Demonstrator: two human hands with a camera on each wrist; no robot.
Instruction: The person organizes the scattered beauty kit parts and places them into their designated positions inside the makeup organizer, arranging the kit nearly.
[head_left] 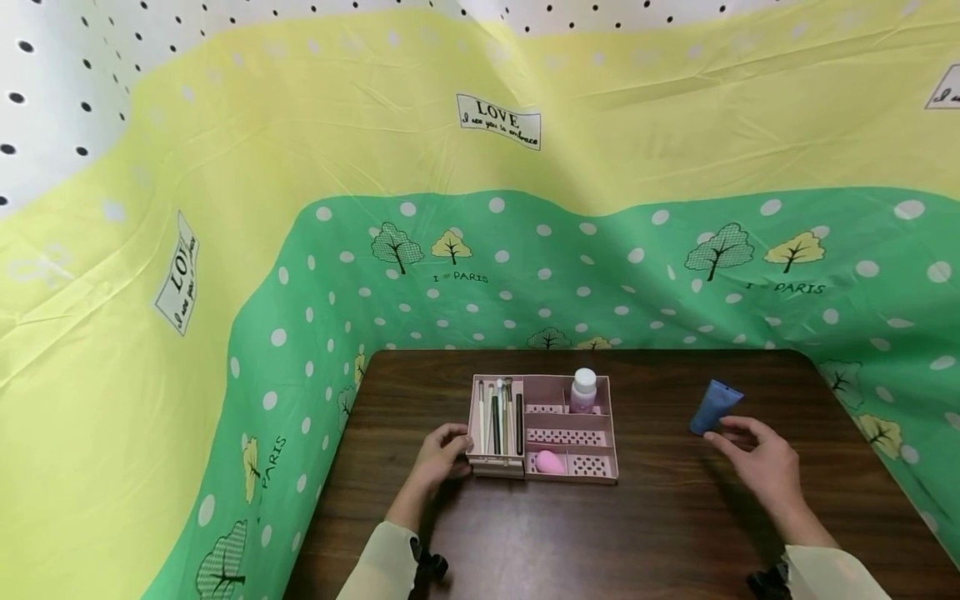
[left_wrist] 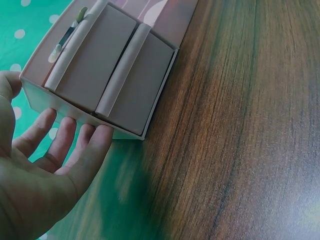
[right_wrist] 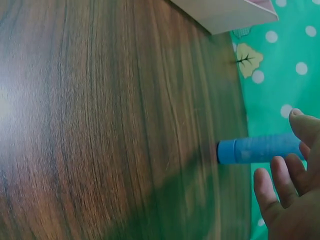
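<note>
A pink desk organizer (head_left: 570,383) stands on the table, its left compartment holding several slim brushes and pens (head_left: 496,417). My left hand (head_left: 442,454) rests its fingers against the organizer's left side. Up close in the left wrist view, the fingertips (left_wrist: 104,134) touch the side wall beside two drawer fronts (left_wrist: 92,55). A blue squeeze tube (head_left: 712,407) stands on its cap to the right of the organizer. My right hand (head_left: 765,462) is beside it, thumb and fingers spread close around the tube; contact cannot be made out.
Other organizer compartments hold a white-capped bottle (head_left: 583,393) and a pink makeup sponge (head_left: 550,462). The dark wooden table (head_left: 570,533) extends in front and to the right. A patterned green and yellow curtain (head_left: 600,283) encloses the back and sides.
</note>
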